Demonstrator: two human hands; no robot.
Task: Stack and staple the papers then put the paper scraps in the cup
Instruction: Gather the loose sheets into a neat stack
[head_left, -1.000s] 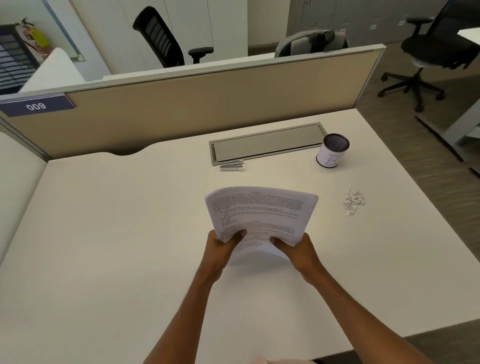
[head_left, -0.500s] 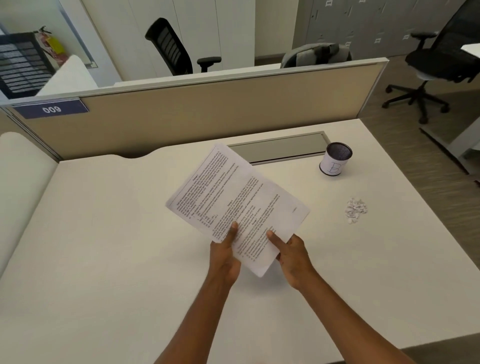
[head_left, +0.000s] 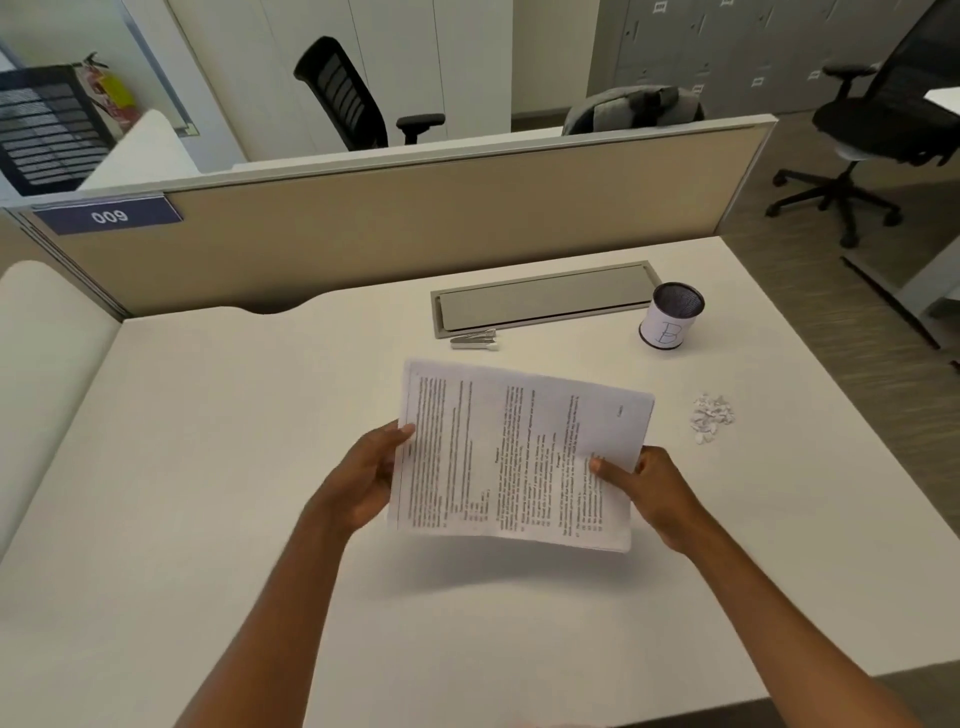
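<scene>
We held the papers (head_left: 519, 457) above the desk (head_left: 208, 467), left hand (head_left: 363, 478) and right hand (head_left: 654, 493) fingers clasping opposite edges.

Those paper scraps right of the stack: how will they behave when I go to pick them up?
The paper scraps form a loose heap of tiny white bits, so they are probably very light and apt to scatter if pushed. A single pinch likely leaves some behind. The cup stands apart, so bits may drop on the way.
</scene>
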